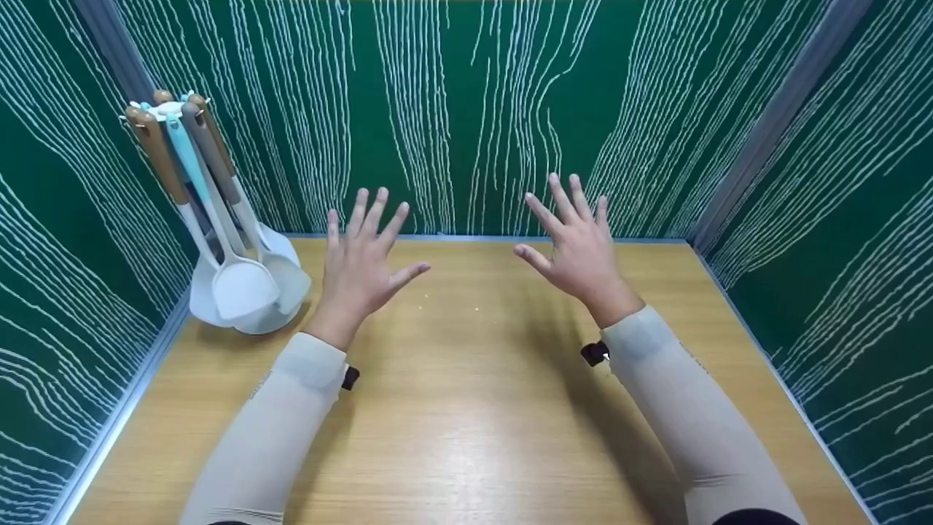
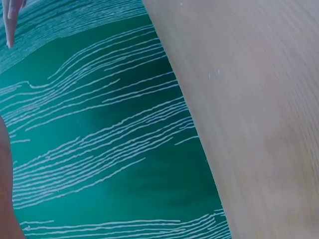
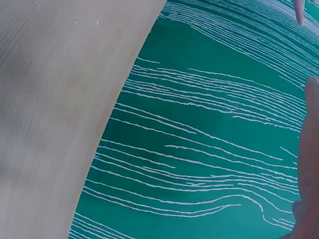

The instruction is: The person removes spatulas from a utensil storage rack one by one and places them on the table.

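Note:
Both hands are raised over the wooden table (image 1: 452, 379), fingers straight and spread, with nothing in them. In the head view my left hand (image 1: 358, 266) is left of the middle, just right of a rack of kitchen utensils. That rack (image 1: 169, 109) carries several hanging tools with brown, turquoise and grey handles, among them a white ladle (image 1: 246, 288). My right hand (image 1: 583, 255) stands right of the middle, apart from any object. Only a strip of the left hand (image 2: 6, 189) shows in the left wrist view, and the right thumb (image 3: 309, 159) edges into the right wrist view.
Green panels (image 1: 466, 117) with white wavy lines enclose the table at the back and both sides. Grey posts (image 1: 780, 124) stand at the back corners. A few tiny pale specks (image 1: 477, 309) lie on the wood between the hands.

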`<state>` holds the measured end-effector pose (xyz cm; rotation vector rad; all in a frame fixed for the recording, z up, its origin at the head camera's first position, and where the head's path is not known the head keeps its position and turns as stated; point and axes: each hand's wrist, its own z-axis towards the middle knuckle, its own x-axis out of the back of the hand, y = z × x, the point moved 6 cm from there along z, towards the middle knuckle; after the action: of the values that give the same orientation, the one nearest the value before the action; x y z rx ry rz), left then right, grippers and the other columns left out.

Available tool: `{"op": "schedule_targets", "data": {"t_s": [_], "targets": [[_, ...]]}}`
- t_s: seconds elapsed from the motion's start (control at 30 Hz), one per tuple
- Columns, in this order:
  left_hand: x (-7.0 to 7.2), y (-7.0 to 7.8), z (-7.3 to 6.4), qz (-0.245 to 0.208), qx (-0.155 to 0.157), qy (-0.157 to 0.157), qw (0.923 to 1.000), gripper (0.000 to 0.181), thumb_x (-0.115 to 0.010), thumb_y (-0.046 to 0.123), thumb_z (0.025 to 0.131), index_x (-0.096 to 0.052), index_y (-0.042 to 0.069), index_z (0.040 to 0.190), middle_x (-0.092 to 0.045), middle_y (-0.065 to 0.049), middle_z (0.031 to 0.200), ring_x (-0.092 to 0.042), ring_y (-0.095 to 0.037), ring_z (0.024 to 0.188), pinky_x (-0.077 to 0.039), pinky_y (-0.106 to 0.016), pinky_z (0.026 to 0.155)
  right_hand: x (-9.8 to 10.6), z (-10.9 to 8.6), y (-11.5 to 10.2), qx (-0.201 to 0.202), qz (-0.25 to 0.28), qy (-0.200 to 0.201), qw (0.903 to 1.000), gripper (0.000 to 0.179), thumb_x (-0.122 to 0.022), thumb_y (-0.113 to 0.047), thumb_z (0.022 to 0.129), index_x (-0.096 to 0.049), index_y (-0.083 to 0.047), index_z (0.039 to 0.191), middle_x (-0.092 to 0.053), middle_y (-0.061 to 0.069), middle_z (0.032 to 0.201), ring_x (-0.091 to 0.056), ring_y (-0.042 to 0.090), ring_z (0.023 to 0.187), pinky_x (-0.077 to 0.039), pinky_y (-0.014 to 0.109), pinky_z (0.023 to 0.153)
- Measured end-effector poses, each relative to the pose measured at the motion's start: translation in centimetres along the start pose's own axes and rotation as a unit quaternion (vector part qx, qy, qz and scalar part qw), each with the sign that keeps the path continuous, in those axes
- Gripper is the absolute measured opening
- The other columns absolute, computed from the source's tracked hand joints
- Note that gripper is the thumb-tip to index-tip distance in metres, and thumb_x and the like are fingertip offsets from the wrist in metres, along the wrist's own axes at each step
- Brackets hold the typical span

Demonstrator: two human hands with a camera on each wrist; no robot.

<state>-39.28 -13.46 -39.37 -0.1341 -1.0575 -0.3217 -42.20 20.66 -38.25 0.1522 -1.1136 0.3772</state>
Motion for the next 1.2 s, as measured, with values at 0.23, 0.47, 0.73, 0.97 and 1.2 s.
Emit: {"op": "schedule_targets", "data": {"t_s": [0.23,0.47,0.73,0.97,1.2], "targets": [[3.4,-3.0,0.5,-0.015,0.032,0.048,0.9982,0.101,-0.037,0.095,0.101,-0.015,0.040,0.183,-0.005,0.001,0.194,-0.003,-0.035,0.181,-0.002,-0.074,0.142,-0.2,0.2,-1.1,-0.011,0.019,-0.022,0.9995,0.093,-0.048,-0.086,0.105,-0.023,-0.041,0.182,0.003,-0.004,0.193,0.007,0.034,0.181,0.001,0.077,0.140],[9.1,-6.9,0.3,-0.002,0.089,0.212,0.9731,0.086,-0.041,0.082,0.109,-0.028,0.037,0.181,-0.025,-0.003,0.191,-0.018,-0.036,0.179,-0.008,-0.071,0.143,-0.9,1.0,-3.2,-0.004,0.096,-0.042,0.9945,0.094,-0.044,-0.086,0.107,-0.013,-0.040,0.183,0.004,-0.009,0.193,0.006,0.031,0.181,-0.004,0.075,0.141],[15.2,-13.6,-0.6,-0.022,0.242,0.347,0.9058,0.095,-0.046,0.087,0.103,-0.034,0.026,0.175,-0.026,-0.011,0.188,-0.014,-0.038,0.178,0.008,-0.048,0.144,-2.4,2.5,-8.6,0.021,0.204,-0.091,0.9745,0.090,-0.042,-0.085,0.108,-0.008,-0.046,0.182,0.007,-0.017,0.191,0.009,0.024,0.180,-0.001,0.067,0.144],[17.8,-18.7,-0.4,-0.195,0.394,0.291,0.8497,0.130,-0.064,0.091,0.093,-0.002,0.022,0.184,-0.004,-0.002,0.192,0.000,-0.019,0.179,-0.002,-0.029,0.141,-4.6,2.9,-14.2,0.033,0.297,-0.145,0.9430,0.086,-0.046,-0.083,0.108,-0.011,-0.052,0.180,0.002,-0.022,0.190,0.004,0.020,0.181,-0.005,0.062,0.145],[16.8,-21.0,-0.4,-0.333,0.472,0.172,0.7978,0.146,-0.075,0.091,0.084,0.022,0.038,0.179,0.020,0.009,0.192,0.014,-0.014,0.179,-0.006,-0.039,0.144,-5.6,3.2,-18.2,0.046,0.344,-0.191,0.9180,0.081,-0.043,-0.084,0.109,-0.012,-0.057,0.178,-0.001,-0.024,0.190,-0.001,0.019,0.180,-0.010,0.064,0.144]]}}
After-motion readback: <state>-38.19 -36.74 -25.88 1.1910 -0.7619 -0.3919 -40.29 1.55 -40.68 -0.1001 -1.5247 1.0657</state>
